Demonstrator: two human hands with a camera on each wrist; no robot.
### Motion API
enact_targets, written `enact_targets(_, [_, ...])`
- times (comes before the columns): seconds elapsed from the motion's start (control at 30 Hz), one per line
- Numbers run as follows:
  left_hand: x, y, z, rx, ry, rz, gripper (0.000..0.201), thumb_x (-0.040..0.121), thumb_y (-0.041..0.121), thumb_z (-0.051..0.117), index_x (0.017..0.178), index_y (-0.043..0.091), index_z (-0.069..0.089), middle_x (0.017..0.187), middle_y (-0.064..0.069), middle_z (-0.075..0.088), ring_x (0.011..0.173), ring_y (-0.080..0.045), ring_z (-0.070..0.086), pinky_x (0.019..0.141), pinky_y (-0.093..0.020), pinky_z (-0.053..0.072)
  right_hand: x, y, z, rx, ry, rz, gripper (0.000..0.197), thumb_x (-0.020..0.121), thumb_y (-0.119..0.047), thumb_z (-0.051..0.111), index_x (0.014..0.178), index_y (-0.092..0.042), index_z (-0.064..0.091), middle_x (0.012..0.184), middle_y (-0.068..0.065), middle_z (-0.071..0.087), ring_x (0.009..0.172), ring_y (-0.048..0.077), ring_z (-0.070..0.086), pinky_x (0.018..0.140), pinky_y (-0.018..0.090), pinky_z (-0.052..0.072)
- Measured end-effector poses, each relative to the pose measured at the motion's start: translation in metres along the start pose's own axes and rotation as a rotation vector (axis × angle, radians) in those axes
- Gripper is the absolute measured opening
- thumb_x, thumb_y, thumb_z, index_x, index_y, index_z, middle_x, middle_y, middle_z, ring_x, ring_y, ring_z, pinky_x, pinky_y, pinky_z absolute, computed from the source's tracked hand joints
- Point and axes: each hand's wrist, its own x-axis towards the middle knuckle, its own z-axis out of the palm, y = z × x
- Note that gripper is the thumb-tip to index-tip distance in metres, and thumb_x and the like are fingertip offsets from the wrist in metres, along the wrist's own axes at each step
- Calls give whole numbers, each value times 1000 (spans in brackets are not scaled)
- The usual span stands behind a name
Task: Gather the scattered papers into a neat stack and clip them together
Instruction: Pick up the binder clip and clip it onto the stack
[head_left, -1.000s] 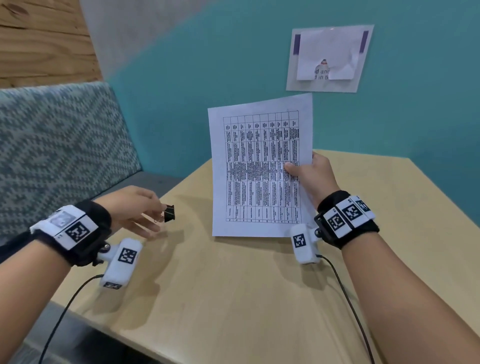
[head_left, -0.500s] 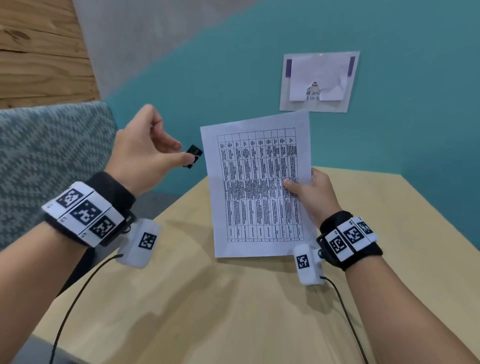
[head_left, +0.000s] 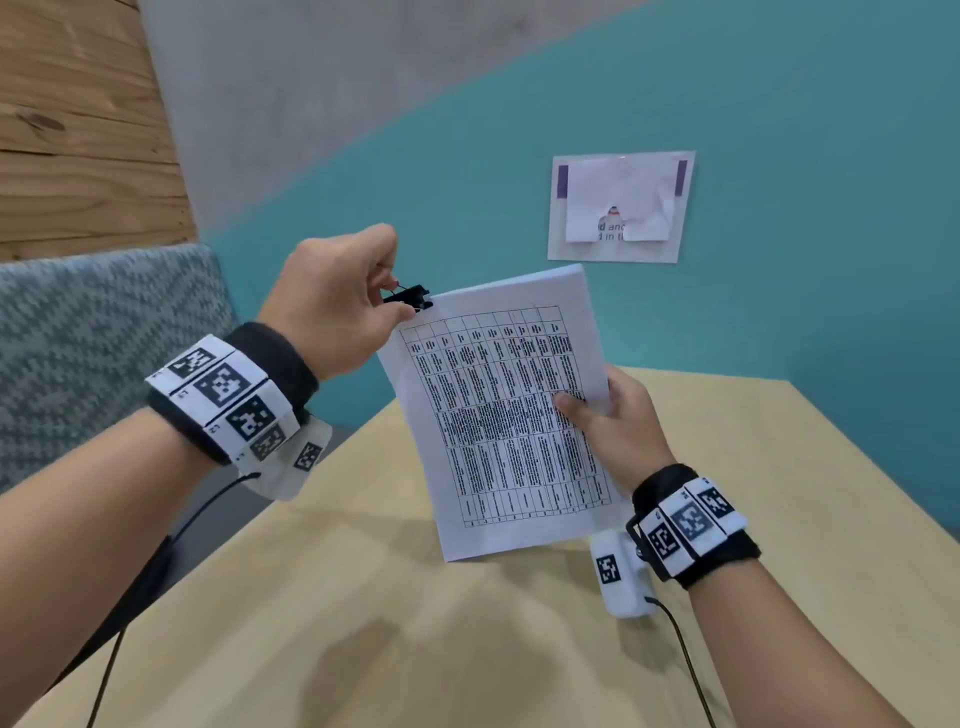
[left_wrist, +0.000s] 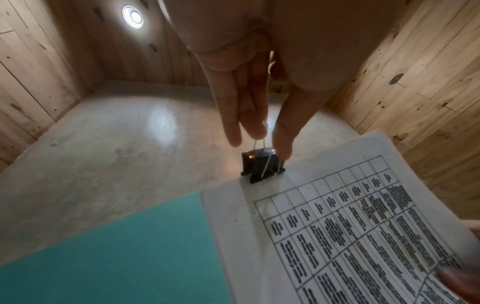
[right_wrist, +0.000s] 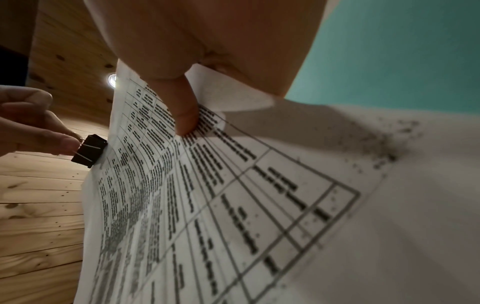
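My right hand (head_left: 605, 415) holds a stack of white papers (head_left: 509, 415) upright above the table, thumb on the printed grid near the right edge. In the right wrist view the thumb (right_wrist: 182, 115) presses the papers (right_wrist: 233, 205). My left hand (head_left: 337, 296) pinches the wire handles of a small black binder clip (head_left: 413, 298) at the stack's top left corner. The left wrist view shows the clip (left_wrist: 261, 166) touching the top edge of the papers (left_wrist: 350, 226), fingers (left_wrist: 233, 123) on its handles. Whether the clip's mouth is round the sheets is unclear. The clip (right_wrist: 89, 151) also shows beside the paper edge.
A light wooden table (head_left: 467, 649) lies below my hands. A grey patterned bench back (head_left: 93, 332) stands at the left. A laminated sign (head_left: 621, 208) hangs on the teal wall (head_left: 805, 234) behind the papers. Cables run from both wrist cameras.
My left hand rose from the table's left side and carried the clip right to the stack's top left corner. My right hand tilted the stack slightly, its top leaning left.
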Motion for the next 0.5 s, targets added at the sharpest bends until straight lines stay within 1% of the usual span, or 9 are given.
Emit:
enact_targets(0.07, [1, -3, 0, -4, -4, -12, 74, 70, 5, 91, 69, 29, 21, 58, -14, 58, 78, -21, 76, 57, -34, 51, 1, 1, -1, -29, -3, -22, 16, 91, -11, 71, 100, -23, 69, 100, 4, 74, 96, 28, 69, 90, 56, 54])
enact_targets(0.13, [3, -6, -1, -19, -17, -31, 75, 68, 2, 91, 67, 28, 21, 58, -21, 57, 77, -20, 76, 54, -27, 46, 1, 1, -3, -58, -11, -30, 18, 91, -11, 71, 96, -27, 69, 98, 4, 74, 96, 29, 68, 90, 56, 54])
enact_targets(0.17, [4, -6, -2, -30, -28, -43, 76, 67, 0, 91, 65, 27, 21, 58, -23, 56, 77, -20, 76, 53, -27, 45, 1, 1, -4, -69, -13, -33, 20, 91, -11, 71, 95, -30, 68, 99, 4, 74, 96, 29, 68, 90, 55, 54])
enact_targets(0.23, [8, -9, -5, -43, -53, -66, 76, 65, -1, 92, 63, 25, 20, 56, -26, 51, 77, -18, 77, 51, -27, 44, 2, 0, -6, -83, -24, -40, 25, 90, -10, 71, 95, -34, 67, 102, 2, 75, 99, 27, 69, 91, 52, 55])
enact_targets(0.3, [13, -12, -9, -48, -98, -83, 77, 65, -1, 92, 61, 23, 19, 57, -29, 46, 74, -10, 76, 48, -23, 41, 2, -2, -9, -87, -42, -48, 27, 91, -9, 71, 98, -34, 67, 103, -1, 74, 99, 23, 70, 92, 48, 56])
enact_targets(0.33, [16, -14, -11, -52, -126, -90, 75, 65, -1, 93, 61, 19, 21, 58, -30, 45, 74, -7, 76, 47, -21, 39, 2, -2, -10, -87, -48, -50, 27, 91, -8, 70, 101, -33, 67, 104, -3, 74, 99, 21, 70, 93, 45, 56])
enact_targets(0.4, [21, -14, -15, -74, -178, -92, 75, 64, -2, 93, 60, 19, 21, 57, -30, 43, 79, -2, 75, 45, -18, 38, 2, -3, -13, -76, -53, -51, 26, 91, -6, 70, 105, -27, 67, 103, -6, 74, 97, 17, 70, 92, 40, 57])
enact_targets(0.47, [25, -12, -19, -89, -216, -87, 77, 63, -3, 93, 59, 24, 21, 53, -21, 36, 80, -2, 75, 44, -14, 36, 2, -3, -15, -60, -54, -53, 27, 90, -4, 70, 102, -29, 68, 102, -5, 74, 95, 17, 71, 91, 39, 57])
enact_targets(0.5, [26, -10, -20, -96, -232, -92, 77, 63, -3, 93, 59, 23, 21, 53, -22, 36, 81, -1, 75, 44, -16, 37, 2, -3, -15, -55, -57, -52, 29, 90, -4, 70, 100, -31, 68, 103, -4, 75, 96, 18, 71, 91, 39, 57])
